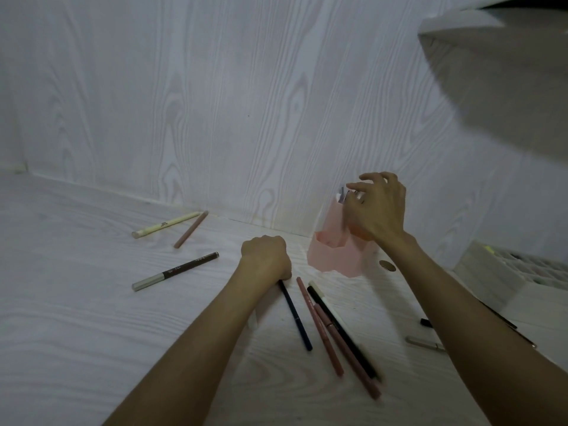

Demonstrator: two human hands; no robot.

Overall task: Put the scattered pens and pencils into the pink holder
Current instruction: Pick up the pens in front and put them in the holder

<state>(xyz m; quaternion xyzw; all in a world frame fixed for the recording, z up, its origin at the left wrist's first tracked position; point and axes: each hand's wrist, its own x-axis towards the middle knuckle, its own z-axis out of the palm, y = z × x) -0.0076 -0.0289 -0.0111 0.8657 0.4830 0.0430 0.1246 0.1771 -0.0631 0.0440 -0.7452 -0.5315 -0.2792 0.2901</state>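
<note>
Closing, left hand point(266, 256), into a fist over the far end of the dark blue pencil point(295, 316); pinching that tip against the table point(76, 302), by the look of it, not yet lifting. Hovering, right hand point(379, 207), at the mouth of the pink holder point(333, 250), fingers curled round something small and silvery-pale, too blurred to name, apparently easing it in.

Lying with its long axis from eleven o'clock down to five, the dark blue pencil, far end under the fist. Running nearly parallel just to its right, three more: a reddish-brown pencil point(319, 327), a black pen with a pale cap point(341, 330), a longer mauve pencil point(347, 352), all fanning toward five o'clock.

Judging the handling: light, stiff, smooth-barrelled, likely to roll on the slick surface; best taking near the middle or gathering several together, then tipping upright, point down, into the holder.

Standing at one o'clock from the fist, the holder, against the wall.

Waiting at ten o'clock, well apart: a brown pen with silver cap point(175, 272), a cream pen point(166, 225), a tan pencil point(191, 229).
</note>
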